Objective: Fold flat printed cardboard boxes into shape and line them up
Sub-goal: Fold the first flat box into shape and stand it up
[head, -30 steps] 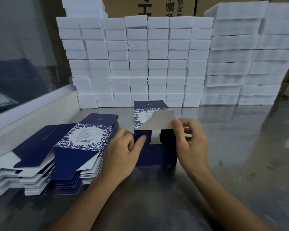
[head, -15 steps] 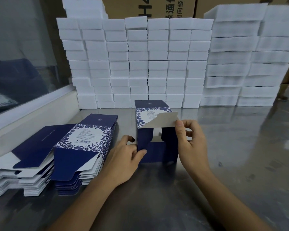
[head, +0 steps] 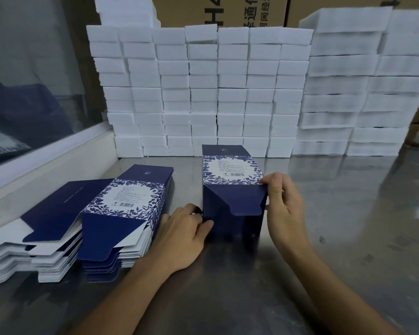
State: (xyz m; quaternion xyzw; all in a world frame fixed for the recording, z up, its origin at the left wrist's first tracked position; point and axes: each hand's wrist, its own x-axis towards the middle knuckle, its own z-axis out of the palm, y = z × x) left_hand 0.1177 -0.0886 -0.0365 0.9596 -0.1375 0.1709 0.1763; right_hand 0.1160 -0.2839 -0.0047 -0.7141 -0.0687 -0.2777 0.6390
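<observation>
Fingers of the right hand [head: 282, 209] pinch the box [head: 232, 189] at its near right corner, at about three o'clock on the end face, right where the navy flap [head: 237, 200] hinges. The left hand [head: 182, 234] grips the lower left edge at about eight o'clock, thumb laid on the near face. A second ago that flap stood lifted with its pale inner side showing and the end open behind it; now it lies folded down over the opening, tongue pointing to six o'clock. By the look of it, the end is covered but not yet tucked, so the box is close to formed and not yet ready to line up.

It sits mid-table [head: 348, 213], with the stacks of flat boxes [head: 121, 213] at nine o'clock and the wall of white blocks [head: 203, 93] at twelve.

Hidden: the far end of the box, the left fingertips behind its side, and whether the side flaps beneath are seated. Label print is too small to read.
</observation>
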